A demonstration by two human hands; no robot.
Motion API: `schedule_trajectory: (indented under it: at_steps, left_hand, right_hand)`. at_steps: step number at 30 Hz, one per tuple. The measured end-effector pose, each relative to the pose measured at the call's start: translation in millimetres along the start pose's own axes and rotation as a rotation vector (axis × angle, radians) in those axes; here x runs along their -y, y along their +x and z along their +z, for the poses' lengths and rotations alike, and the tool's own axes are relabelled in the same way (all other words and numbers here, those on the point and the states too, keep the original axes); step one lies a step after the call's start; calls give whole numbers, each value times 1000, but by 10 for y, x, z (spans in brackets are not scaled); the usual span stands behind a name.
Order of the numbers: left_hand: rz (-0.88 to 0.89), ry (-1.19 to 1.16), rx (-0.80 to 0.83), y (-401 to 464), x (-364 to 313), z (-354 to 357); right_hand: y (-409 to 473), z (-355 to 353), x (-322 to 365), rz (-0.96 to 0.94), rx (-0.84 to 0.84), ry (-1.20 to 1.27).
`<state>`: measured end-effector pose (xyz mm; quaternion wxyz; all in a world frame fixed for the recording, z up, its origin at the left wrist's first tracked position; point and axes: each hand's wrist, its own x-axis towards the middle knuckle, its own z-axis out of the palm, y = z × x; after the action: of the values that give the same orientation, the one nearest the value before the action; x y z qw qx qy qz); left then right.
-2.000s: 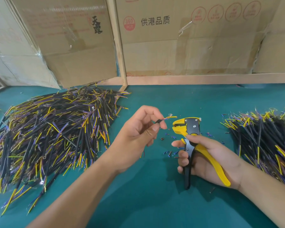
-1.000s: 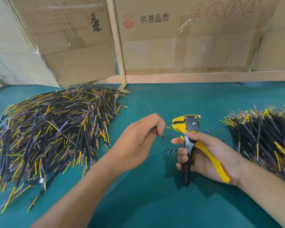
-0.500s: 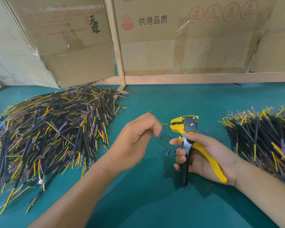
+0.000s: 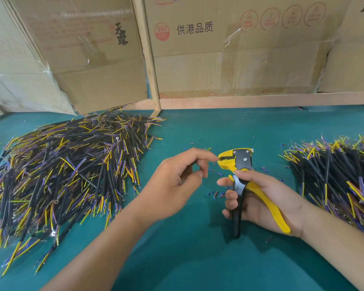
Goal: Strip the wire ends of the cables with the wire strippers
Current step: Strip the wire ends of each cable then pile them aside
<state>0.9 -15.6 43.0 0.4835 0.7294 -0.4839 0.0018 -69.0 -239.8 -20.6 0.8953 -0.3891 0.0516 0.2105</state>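
Over the green worktop (image 4: 177, 259), the right hand (image 4: 267, 204) grips the yellow-and-black wire strippers (image 4: 240, 164) upright by their handles, while the left hand (image 4: 177, 181), fingers loosely curled and holding nothing I can make out, reaches its fingertip to the tool's nose, between two heaps of cables (image 4: 61, 175).

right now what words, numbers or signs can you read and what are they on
"供港品质": on the middle cardboard box, black print.
"360 PCS": red round stamp on the same box, left of that print.
"天露": black brush characters on the left cardboard box.
Four red round stamps at the middle box's top right: too small to read.
Faint red print on the left box: blurred.
Wire strippers: no readable marking.
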Motion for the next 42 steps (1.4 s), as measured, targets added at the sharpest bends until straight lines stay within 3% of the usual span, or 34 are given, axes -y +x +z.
schedule_trajectory:
  at_steps: [9,18,31,42]
  left_hand:
    - [-48,-37,-39,-10,18,-14]
    - [-81,-239,27,0,7,-8]
    - [-93,126,35,-12,33,-16]
    - [-61,169,50,-10,63,-44]
  right_hand:
    - [8,-33,-4,7,14,15]
    - [-14,13,4,-7,4,-6]
    - [-1,13,-1,2,-14,3]
    - [16,-13,6,13,-3,8]
